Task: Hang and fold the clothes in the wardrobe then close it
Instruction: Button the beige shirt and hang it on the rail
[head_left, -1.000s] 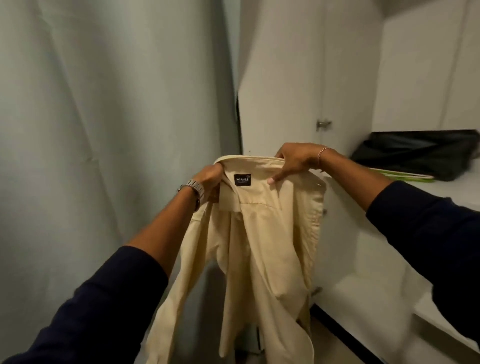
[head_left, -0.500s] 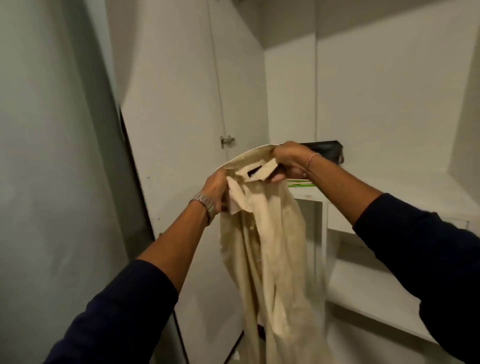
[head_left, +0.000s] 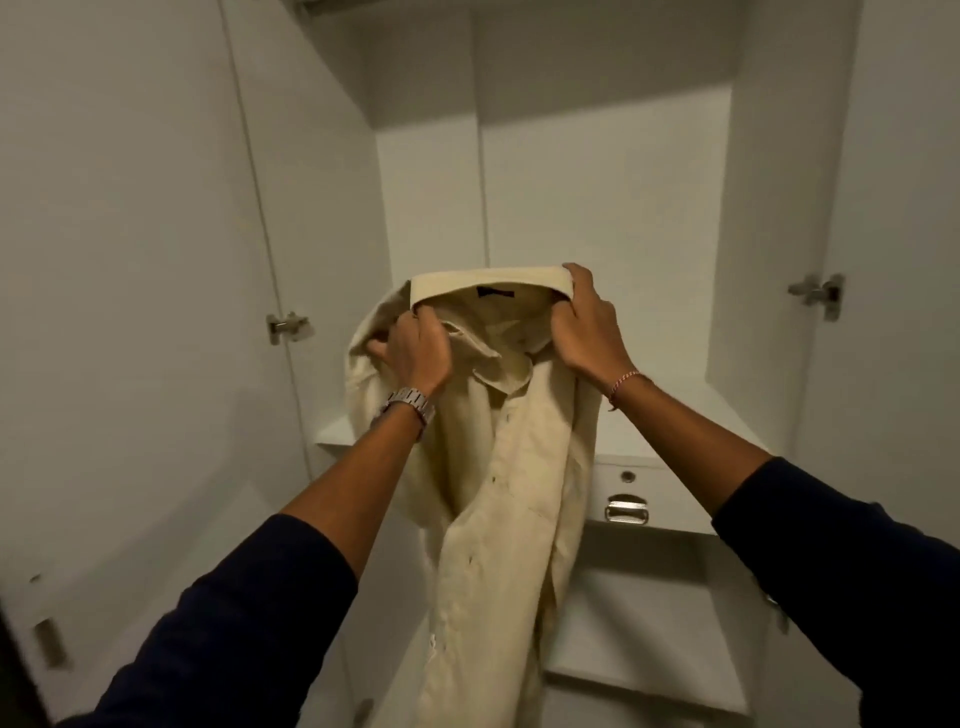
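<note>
Cream shirt (head_left: 498, 467) hangs limp, collar up, between my hands. Left hand (head_left: 415, 353) and right hand (head_left: 587, 327) both grip its collar. Since before, view has swung to face the open wardrobe (head_left: 597, 182).

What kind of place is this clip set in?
Likely a bedroom or dressing area, in front of an open white wardrobe: hinged doors, shelves, a drawer, and both hands holding up a cream shirt.
</note>
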